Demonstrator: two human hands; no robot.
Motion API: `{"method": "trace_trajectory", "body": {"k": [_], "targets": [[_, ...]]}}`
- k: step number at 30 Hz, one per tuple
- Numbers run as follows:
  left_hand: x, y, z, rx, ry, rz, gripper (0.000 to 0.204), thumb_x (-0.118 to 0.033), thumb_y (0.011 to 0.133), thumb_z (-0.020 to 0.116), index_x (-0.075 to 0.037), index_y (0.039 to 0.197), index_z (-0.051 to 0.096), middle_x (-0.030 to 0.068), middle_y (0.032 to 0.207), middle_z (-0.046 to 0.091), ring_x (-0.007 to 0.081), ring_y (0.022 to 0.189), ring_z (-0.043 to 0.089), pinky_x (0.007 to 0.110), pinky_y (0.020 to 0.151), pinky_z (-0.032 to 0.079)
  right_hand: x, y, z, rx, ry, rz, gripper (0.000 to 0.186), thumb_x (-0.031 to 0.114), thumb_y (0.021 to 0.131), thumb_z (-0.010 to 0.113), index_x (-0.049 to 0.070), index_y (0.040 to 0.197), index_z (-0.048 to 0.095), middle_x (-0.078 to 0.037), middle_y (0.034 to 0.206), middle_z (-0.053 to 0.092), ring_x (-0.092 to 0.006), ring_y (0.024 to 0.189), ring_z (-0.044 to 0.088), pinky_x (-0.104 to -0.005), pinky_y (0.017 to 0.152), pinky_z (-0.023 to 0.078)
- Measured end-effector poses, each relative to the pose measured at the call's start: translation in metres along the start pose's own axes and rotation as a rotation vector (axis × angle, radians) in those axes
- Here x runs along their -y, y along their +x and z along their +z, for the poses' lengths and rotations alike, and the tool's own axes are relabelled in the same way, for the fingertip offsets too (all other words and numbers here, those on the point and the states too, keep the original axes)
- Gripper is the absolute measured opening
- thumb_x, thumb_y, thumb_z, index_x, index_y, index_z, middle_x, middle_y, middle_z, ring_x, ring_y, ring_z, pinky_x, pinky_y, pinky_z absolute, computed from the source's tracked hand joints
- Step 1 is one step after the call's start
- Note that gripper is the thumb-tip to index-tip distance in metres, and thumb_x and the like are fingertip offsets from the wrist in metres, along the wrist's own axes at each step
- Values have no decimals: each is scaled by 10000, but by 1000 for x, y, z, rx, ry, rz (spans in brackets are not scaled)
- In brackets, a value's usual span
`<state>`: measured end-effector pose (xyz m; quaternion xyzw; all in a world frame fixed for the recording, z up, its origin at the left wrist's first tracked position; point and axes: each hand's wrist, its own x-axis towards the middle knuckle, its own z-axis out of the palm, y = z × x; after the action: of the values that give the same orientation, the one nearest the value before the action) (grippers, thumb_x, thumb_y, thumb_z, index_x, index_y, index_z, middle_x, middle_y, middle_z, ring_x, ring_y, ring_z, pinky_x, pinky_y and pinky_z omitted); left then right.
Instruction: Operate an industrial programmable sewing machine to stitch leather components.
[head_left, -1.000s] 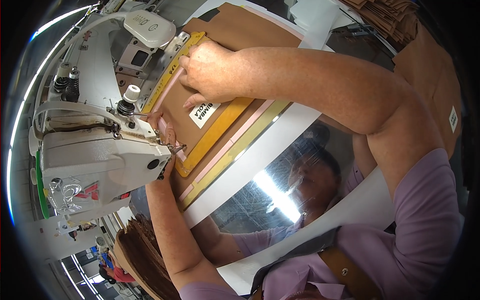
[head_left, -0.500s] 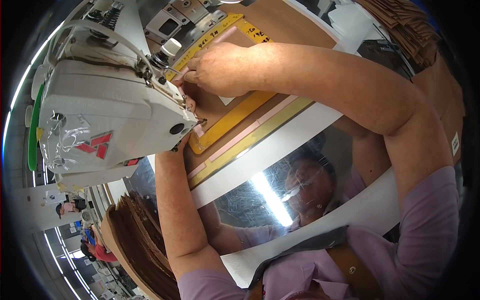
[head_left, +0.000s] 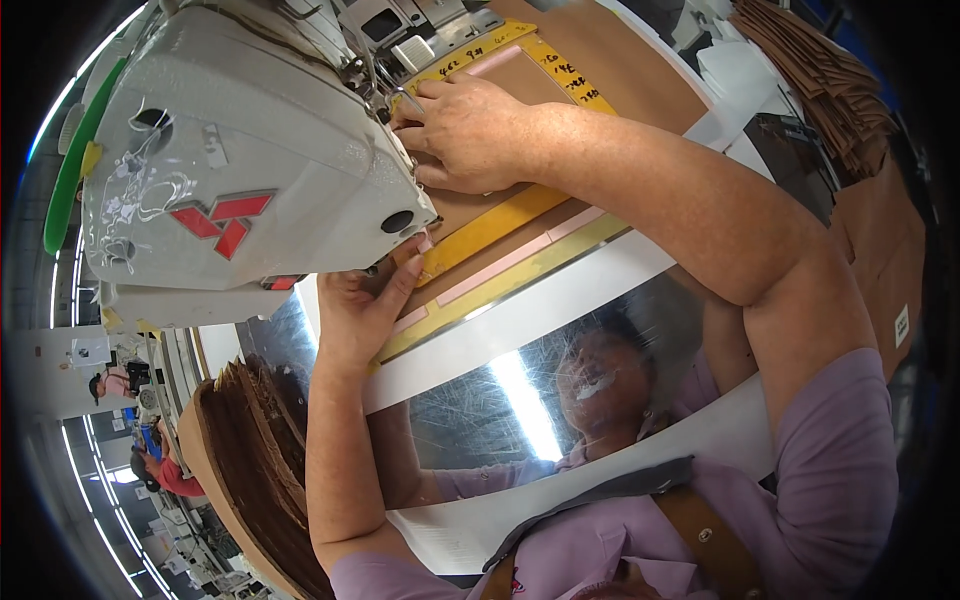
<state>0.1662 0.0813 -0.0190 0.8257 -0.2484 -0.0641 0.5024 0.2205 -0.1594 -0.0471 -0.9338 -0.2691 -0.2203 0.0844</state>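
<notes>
A yellow template frame [head_left: 500, 232] with dark handwriting lies on a brown sheet [head_left: 650, 80] under the white sewing machine head [head_left: 280, 150]. Pale pink strips [head_left: 497, 62] run along the frame's edges. My right hand [head_left: 465, 135] rests palm down inside the frame, fingers spread toward the machine; some fingertips disappear behind its head. At the frame's near left corner, my left hand [head_left: 360, 310] has its thumb and a fingertip closed about the end of a short pink strip [head_left: 426, 243]. The machine head covers its other fingers in part. The needle area is hidden.
A shiny reflective panel [head_left: 480, 420] with a white border lies between my forearms. Stacked brown pieces [head_left: 245, 440] stand at the left. More brown pieces [head_left: 815, 80] and crumpled white plastic [head_left: 740, 85] are at the far right. People sit at stations in the left background.
My left hand has come back from under the machine head to the frame's near corner, its thumb now showing. My right hand's fingers have spread. The whole view has shifted slightly.
</notes>
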Motion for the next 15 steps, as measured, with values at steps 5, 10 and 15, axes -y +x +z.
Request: {"method": "trace_trajectory", "body": {"k": [5,10,15], "targets": [[2,-13,2,5,424,300,272,-52,863,771,-94,1131,789,101,1106,753,254,1086,668,369,998,490,4,4,-2,-27,5,-20,425,356,944,600,59,1235,688,-98,1295,606,-278,1182,568,-422,1042,464],[1,-11,4,38,575,388,264,-52,892,709,-63,1149,772,143,1155,746,297,1120,673,379,1028,470,4,5,-7,113,-63,6,486,485,999,517,164,1326,677,-63,1367,583,-231,1298,521,-404,1070,434],[-2,-11,11,69,600,334,298,-89,879,685,-27,1170,698,157,1163,734,321,1131,661,390,1023,469,2,4,-4,78,-48,0,479,480,994,525,162,1316,683,-66,1353,592,-228,1289,527,-406,1064,437]]}}
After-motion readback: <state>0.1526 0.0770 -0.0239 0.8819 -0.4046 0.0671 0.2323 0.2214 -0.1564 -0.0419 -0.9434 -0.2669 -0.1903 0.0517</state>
